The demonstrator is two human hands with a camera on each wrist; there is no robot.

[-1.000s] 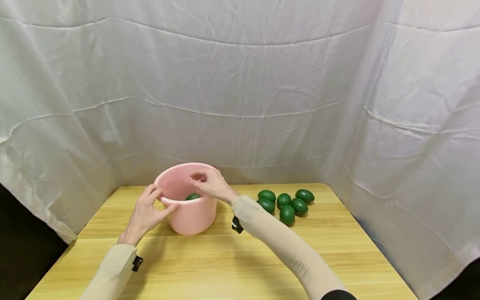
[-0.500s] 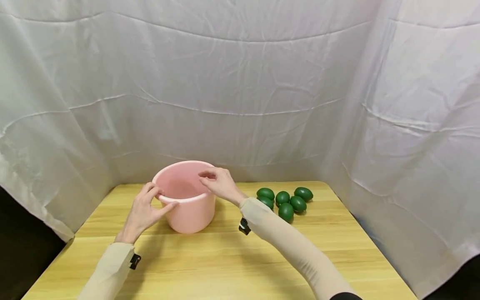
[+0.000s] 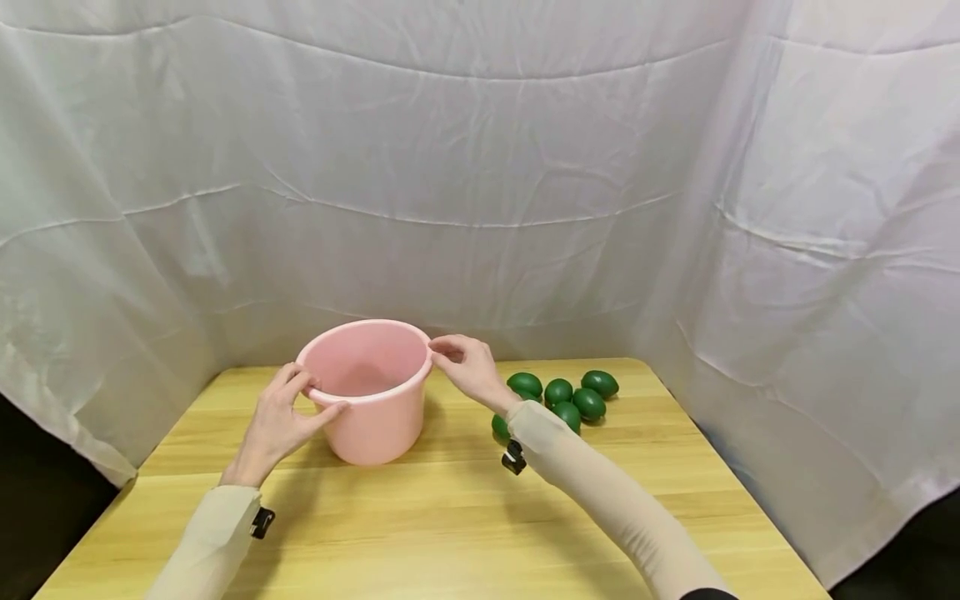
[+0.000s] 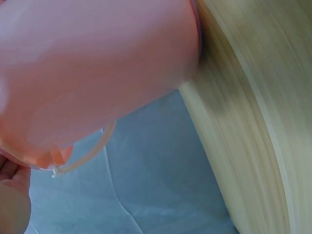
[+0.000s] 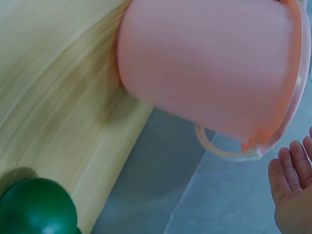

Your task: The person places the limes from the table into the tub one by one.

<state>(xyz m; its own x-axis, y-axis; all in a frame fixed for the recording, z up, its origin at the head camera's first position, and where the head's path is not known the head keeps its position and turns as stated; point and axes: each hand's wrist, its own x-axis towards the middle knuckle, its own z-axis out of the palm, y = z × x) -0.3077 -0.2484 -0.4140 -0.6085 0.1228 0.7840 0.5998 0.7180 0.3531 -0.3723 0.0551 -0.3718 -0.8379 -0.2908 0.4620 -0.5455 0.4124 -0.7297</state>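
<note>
A pink bucket [image 3: 378, 421] stands on the wooden table, left of centre. My left hand [image 3: 276, 421] grips its rim at the front left, thumb outside and fingers over the edge. At the right side of the rim is my right hand [image 3: 468, 367], fingers lightly bent and holding nothing; the right wrist view shows those fingers [image 5: 291, 165] stretched out just off the rim. A pale handle [image 5: 222, 150] hangs on the bucket's far side. Smooth dark green avocados [image 3: 588, 404] lie in a cluster beyond my right forearm, partly hidden by it. The front wall hides part of the bucket's floor.
The light wood table [image 3: 420, 533] extends in front of the bucket. Pale cloth curtains [image 3: 465, 250] hang behind it and along both sides. One avocado [image 5: 39, 207] shows large in the right wrist view's lower left corner.
My right hand has moved right, from over the bucket's opening to its right rim. An avocado seen inside the bucket earlier is out of sight. The left hand keeps its grip.
</note>
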